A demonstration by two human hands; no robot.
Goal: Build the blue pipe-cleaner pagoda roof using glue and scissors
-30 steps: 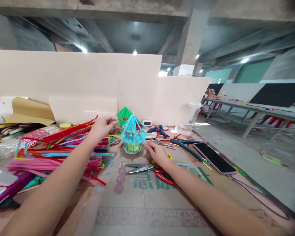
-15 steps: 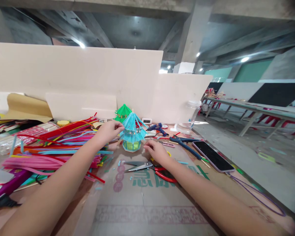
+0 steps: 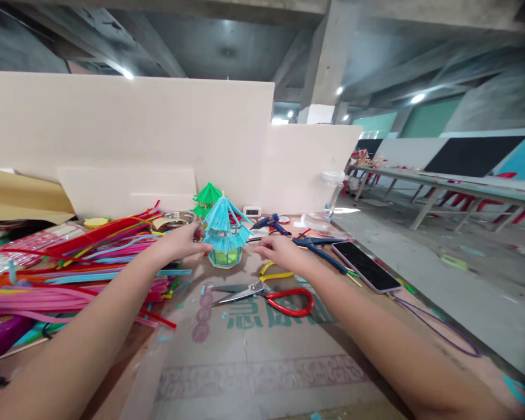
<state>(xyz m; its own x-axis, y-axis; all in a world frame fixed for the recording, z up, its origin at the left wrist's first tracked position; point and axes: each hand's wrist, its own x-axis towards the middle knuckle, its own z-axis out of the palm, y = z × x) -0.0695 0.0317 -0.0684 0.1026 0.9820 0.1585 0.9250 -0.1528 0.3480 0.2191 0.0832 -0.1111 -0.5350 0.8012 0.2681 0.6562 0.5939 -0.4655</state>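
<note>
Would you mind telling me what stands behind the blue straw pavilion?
A green pavilion shows behind the blue pavilion, its lower part hidden. Both hands flank the blue one.

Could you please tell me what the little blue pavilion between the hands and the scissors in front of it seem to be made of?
The blue pavilion looks built from thin plastic straws or sticks: its roof is a fan of fine turquoise strands, matte, over a yellow-green base. The scissors appear to be metal, with dull grey blades and glossy red handle loops, probably plastic-coated.
</note>
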